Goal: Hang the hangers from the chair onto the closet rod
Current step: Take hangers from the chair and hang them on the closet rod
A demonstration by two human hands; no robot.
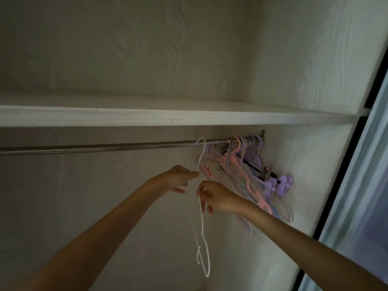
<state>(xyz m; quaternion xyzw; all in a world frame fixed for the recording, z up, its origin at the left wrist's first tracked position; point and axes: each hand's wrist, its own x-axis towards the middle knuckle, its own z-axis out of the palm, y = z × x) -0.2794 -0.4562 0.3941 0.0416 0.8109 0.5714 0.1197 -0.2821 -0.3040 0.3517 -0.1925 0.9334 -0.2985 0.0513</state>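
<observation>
Beside bunched hangers [247, 175] (pink, purple), right hand [218, 198] and left hand [178, 177] pinch white hanger [202, 227].

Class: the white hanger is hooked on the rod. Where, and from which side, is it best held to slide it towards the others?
Probably the white hanger by its thin neck just under the hook, reached from the front. It hangs edge-on, and the closet rod is bare on its left, with the hanger cluster on the right.

white hanger [203, 234], pink, lilac and clear hangers [247, 175], silver rod [105, 147], pale wood-grain closet wall [126, 49]
</observation>
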